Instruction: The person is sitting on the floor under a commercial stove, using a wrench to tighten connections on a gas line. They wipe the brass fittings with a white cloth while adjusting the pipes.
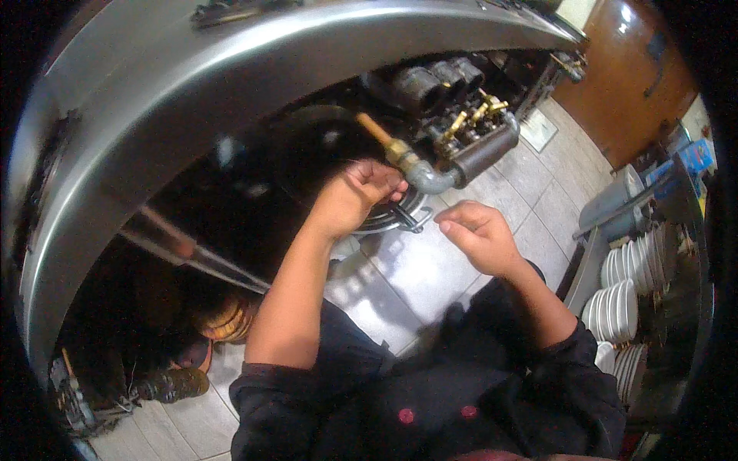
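My left hand (pixel 361 192), its fingers curled closed, is beside a grey pipe elbow (pixel 430 178) with a brass fitting and a copper-coloured tube. What those fingers hold, if anything, is hidden. A little to the right, my right hand (pixel 480 234) has thumb and fingertips pressed together. Anything in that pinch is too small to make out. Between the two hands, a metal loop handle (pixel 417 221) sticks out from a round metal rim (pixel 377 225), which lies partly behind my left hand.
A curved-looking steel edge (pixel 231 65) spans overhead. Brass valves (pixel 473 117) and a dark cylinder (pixel 486 156) sit past the elbow. Stacked white plates (pixel 613 311) and a grey bucket (pixel 615 201) stand at right. A jar (pixel 181 384) lies on the tiles at lower left.
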A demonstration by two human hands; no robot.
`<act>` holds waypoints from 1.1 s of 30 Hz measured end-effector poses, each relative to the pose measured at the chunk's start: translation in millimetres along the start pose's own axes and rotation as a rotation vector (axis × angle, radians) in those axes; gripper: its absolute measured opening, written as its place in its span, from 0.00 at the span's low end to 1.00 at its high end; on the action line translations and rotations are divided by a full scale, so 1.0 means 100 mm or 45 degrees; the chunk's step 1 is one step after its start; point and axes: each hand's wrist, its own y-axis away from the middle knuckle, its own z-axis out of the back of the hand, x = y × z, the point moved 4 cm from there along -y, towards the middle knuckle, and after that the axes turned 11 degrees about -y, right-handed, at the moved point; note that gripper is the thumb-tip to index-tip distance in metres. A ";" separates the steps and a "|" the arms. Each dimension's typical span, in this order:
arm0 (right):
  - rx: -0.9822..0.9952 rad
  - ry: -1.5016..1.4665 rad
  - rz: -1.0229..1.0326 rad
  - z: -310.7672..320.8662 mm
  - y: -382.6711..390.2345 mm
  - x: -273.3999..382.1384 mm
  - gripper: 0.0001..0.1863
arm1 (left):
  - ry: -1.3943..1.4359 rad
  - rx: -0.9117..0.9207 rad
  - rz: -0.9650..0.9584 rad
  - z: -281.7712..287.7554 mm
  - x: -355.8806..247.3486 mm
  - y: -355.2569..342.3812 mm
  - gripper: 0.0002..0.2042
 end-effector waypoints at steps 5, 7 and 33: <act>-0.239 0.011 0.160 -0.11 0.04 -0.12 0.09 | -0.143 -0.032 -0.028 -0.11 -0.06 0.01 0.05; -0.222 0.131 0.236 -0.13 0.04 -0.09 0.11 | -0.042 -0.080 -0.060 -0.10 0.02 0.00 0.04; -0.326 0.103 0.451 -0.21 -0.06 -0.25 0.11 | 0.143 -0.262 -0.134 -0.15 0.21 -0.12 0.13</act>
